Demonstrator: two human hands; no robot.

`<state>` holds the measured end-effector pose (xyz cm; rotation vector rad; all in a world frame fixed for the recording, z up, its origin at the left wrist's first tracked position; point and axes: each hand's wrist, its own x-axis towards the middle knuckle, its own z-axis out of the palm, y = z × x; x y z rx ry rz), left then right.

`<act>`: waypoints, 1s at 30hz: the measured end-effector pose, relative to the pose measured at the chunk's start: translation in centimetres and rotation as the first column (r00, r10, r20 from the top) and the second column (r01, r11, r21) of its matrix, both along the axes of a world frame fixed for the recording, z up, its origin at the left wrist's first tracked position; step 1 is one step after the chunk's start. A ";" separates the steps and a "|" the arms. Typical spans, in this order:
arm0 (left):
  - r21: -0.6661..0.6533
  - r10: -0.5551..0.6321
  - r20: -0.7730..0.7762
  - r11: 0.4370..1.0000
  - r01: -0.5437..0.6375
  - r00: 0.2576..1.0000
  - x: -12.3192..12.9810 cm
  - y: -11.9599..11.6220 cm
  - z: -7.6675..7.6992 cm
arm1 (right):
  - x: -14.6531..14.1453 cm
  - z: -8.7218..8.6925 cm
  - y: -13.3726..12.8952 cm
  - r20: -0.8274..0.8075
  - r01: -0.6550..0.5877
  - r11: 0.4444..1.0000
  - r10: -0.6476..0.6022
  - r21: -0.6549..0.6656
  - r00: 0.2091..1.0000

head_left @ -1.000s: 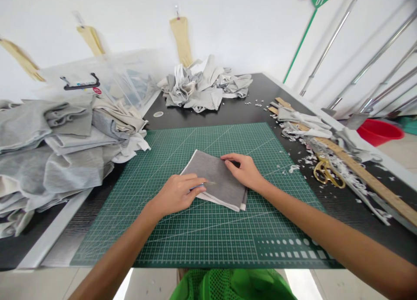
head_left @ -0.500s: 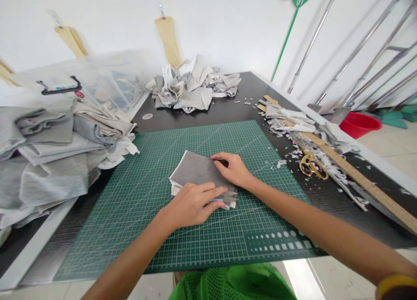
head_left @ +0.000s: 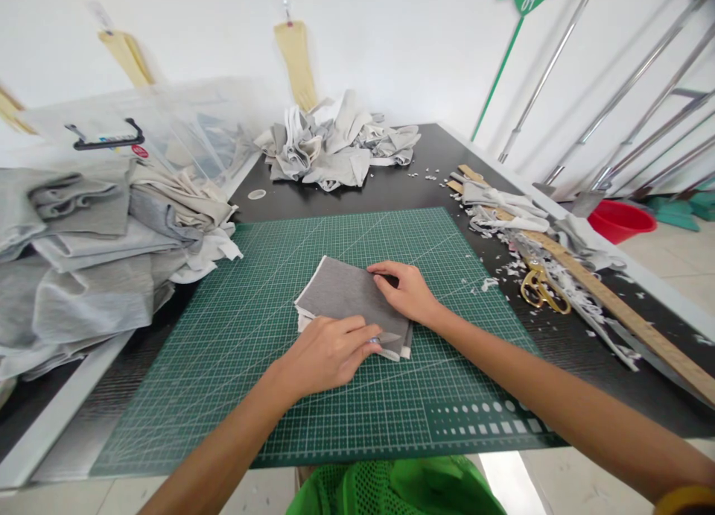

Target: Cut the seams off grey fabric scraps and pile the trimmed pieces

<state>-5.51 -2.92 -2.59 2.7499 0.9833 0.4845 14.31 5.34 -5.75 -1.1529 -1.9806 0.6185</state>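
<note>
A small stack of grey fabric pieces [head_left: 349,295] with white edges lies on the green cutting mat [head_left: 234,366]. My left hand [head_left: 335,351] rests at the stack's near edge, its fingers closed on a small pointed tool [head_left: 389,337] whose blade lies over the fabric near the lower right corner. The tool's handle is mostly hidden by the fingers. At the stack's right side is my right hand [head_left: 407,291], thumb and index finger closed on the upper right edge of the fabric.
Grey fabric heaps lie at the left [head_left: 94,269] and the back [head_left: 335,150]. Gold-handled scissors [head_left: 544,290], a long wooden ruler [head_left: 608,291] and white scraps are on the right. A clear plastic box [head_left: 184,131] stands at the back left.
The tool in my left hand has turned, and its blade now shows over the fabric corner. My right hand keeps its place on the stack. The view has shifted slightly.
</note>
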 end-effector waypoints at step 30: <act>0.020 0.049 0.053 0.999 -0.051 0.997 -1.1 0.1 -0.3 | -0.1 0.1 0.0 0.041 -0.003 1.000 0.003 0.004 0.999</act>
